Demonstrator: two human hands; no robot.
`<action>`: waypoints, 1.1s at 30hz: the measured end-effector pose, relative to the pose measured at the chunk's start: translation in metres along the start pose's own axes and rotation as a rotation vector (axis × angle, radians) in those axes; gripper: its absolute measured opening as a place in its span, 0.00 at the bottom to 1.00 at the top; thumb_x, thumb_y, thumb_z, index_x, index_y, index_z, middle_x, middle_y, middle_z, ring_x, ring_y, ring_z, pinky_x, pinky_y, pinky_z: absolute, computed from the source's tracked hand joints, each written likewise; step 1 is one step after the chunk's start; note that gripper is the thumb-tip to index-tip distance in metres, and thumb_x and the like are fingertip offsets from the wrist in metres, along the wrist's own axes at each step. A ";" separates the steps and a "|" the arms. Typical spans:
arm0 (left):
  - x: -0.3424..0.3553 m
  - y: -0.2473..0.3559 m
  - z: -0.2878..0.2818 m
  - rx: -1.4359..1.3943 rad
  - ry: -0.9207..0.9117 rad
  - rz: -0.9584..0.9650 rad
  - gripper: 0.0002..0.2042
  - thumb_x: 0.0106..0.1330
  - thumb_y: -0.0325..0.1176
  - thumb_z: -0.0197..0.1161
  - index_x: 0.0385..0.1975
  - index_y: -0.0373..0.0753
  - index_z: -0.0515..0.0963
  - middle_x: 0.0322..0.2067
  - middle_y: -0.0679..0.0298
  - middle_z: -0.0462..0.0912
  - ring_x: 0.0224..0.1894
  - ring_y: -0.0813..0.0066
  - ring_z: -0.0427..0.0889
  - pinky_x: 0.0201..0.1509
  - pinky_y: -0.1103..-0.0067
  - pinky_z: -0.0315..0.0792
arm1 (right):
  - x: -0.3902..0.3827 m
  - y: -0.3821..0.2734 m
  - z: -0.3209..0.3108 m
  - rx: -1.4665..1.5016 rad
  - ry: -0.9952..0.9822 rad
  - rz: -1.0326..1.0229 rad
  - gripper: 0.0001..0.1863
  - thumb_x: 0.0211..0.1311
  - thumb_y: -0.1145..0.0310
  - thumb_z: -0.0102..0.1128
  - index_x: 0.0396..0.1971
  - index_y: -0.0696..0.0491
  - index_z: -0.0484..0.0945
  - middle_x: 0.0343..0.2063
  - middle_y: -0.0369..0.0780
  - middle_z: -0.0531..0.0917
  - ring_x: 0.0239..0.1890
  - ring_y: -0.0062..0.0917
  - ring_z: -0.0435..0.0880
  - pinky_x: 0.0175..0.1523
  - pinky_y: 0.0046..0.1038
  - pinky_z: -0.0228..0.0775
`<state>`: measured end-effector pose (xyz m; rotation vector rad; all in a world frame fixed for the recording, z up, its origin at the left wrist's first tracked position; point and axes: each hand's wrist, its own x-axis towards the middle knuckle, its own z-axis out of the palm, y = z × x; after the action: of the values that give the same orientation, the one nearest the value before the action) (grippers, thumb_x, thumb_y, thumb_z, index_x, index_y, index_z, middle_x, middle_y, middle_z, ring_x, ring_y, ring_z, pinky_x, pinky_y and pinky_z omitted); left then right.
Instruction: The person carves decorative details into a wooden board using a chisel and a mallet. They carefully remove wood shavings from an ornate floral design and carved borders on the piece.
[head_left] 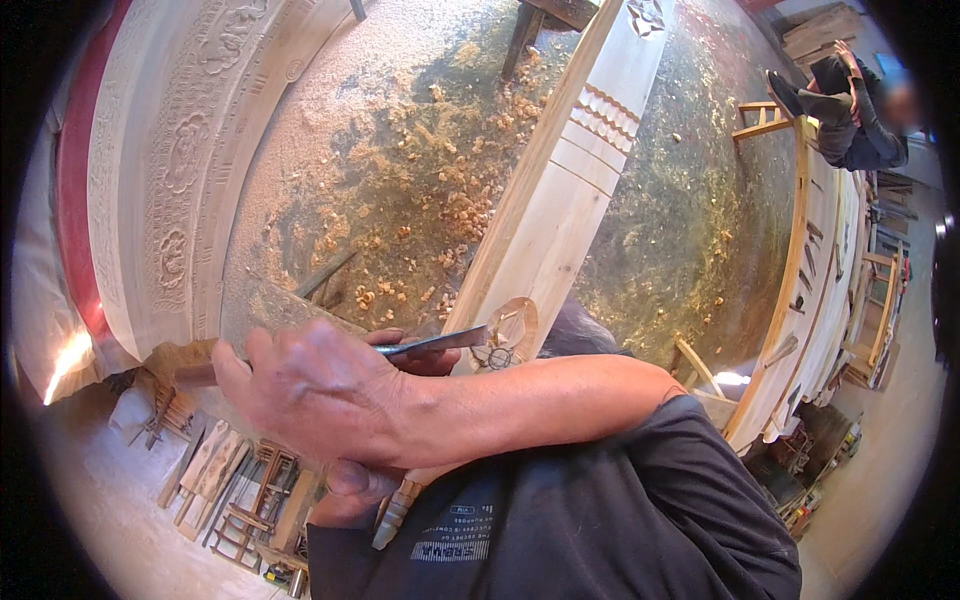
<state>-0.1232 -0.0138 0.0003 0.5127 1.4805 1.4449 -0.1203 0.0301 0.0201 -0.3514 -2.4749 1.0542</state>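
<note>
My right hand (315, 390) reaches in from the right with its fingers closed around a chisel. The wooden handle sticks out left of the fist, and the chisel's flat metal blade (435, 345) points right. Mostly hidden under the right hand and wrist is my left hand (425, 361); its shaded fingers show close around the blade. Beneath the blade's tip lies a long pale wooden plank (545, 235). A round carved recess (513, 320) with dark drawn lines sits by the tip. Farther up, the plank bears scalloped bands and a carved flower.
Left stands a large curved panel (180, 170) with carved relief. Wood shavings (465, 210) cover the floor. Tools lie on a long bench (800, 250) at right, where another person (860, 115) sits. More tools and wooden pieces (225, 470) lie at lower left.
</note>
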 end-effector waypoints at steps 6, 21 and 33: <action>0.014 0.007 0.015 -0.024 0.007 -0.017 0.39 0.68 0.63 0.57 0.66 0.33 0.64 0.59 0.49 0.74 0.61 0.60 0.76 0.68 0.66 0.70 | 0.004 0.006 -0.015 0.014 0.073 0.052 0.12 0.56 0.70 0.60 0.38 0.59 0.74 0.24 0.44 0.80 0.25 0.37 0.87 0.25 0.35 0.77; 0.026 0.005 0.027 -0.041 -0.004 -0.106 0.44 0.65 0.69 0.56 0.68 0.34 0.61 0.62 0.47 0.72 0.64 0.57 0.75 0.70 0.65 0.68 | 0.004 0.020 -0.024 0.059 0.183 0.036 0.23 0.57 0.67 0.62 0.50 0.64 0.73 0.25 0.44 0.78 0.24 0.35 0.86 0.24 0.34 0.77; 0.016 0.017 0.027 -0.052 0.007 -0.203 0.48 0.63 0.73 0.56 0.69 0.35 0.58 0.64 0.45 0.71 0.66 0.55 0.74 0.72 0.64 0.68 | 0.004 0.022 -0.026 0.133 0.179 0.061 0.20 0.60 0.66 0.62 0.50 0.60 0.75 0.24 0.41 0.78 0.23 0.34 0.86 0.23 0.34 0.77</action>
<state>-0.1129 0.0169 0.0150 0.3150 1.4523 1.3226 -0.1103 0.0629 0.0212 -0.4610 -2.2362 1.1525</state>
